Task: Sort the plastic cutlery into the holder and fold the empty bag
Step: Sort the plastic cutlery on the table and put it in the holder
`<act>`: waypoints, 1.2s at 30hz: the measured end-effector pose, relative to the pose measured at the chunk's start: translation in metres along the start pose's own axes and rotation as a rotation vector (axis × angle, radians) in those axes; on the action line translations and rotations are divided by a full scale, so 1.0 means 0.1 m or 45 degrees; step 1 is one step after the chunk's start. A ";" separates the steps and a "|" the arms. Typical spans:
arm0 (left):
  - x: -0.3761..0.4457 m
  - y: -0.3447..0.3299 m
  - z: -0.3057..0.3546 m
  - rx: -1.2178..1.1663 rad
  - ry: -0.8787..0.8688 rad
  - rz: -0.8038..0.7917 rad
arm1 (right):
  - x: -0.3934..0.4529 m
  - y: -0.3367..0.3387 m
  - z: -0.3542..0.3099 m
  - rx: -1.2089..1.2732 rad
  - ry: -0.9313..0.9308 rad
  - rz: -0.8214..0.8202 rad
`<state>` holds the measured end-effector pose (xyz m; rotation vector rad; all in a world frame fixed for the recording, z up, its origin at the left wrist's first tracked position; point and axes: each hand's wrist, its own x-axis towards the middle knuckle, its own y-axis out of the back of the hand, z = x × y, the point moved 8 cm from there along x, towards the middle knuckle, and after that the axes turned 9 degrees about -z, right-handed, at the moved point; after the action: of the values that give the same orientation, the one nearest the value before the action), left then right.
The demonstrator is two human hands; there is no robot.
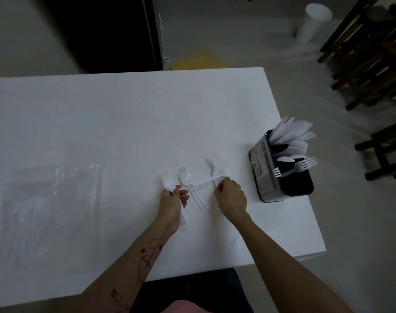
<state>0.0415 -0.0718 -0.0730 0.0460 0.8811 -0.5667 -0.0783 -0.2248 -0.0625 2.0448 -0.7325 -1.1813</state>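
Our left hand (172, 201) is curled around a white plastic fork (169, 182), thumb and fingers closed on its neck, with the tines pointing away from us and the handle running back under the palm toward the wrist. Our right hand (231, 198) rests knuckles-up on the white rectangular table (125, 123), its fingers bent down over the handle of a white plastic spoon (215, 178); the fingertips are hidden, so we cannot tell whether they actually pinch it or only touch it. The spoon lies across the table with its bowl toward the right.

Between our two hands lies a second white plastic fork (189, 185), flat on the table, tines pointing away, its handle crossing under the spoon's handle. Just beyond the spoon there is a blurred white piece of cutlery (210, 164) that we cannot identify.

To the right, near the table's edge, stands the dark rectangular cutlery holder with a printed label on its side (263, 170). White plastic knives (289, 131) stand in its far section, white spoons (291, 152) in the middle, and white forks (298, 168) lean out of the near section.

On the left part of the table lies the clear plastic bag (55, 199), flat, with some pale cutlery faintly showing through it.
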 end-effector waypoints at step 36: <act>-0.03 0.00 -0.04 -0.061 0.040 -0.076 | -0.01 0.01 0.24 0.358 -0.080 0.206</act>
<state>0.0375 -0.0691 -0.0736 -0.0150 0.9289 -0.6016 -0.1008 -0.2308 -0.0700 2.1320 -1.1277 -1.1037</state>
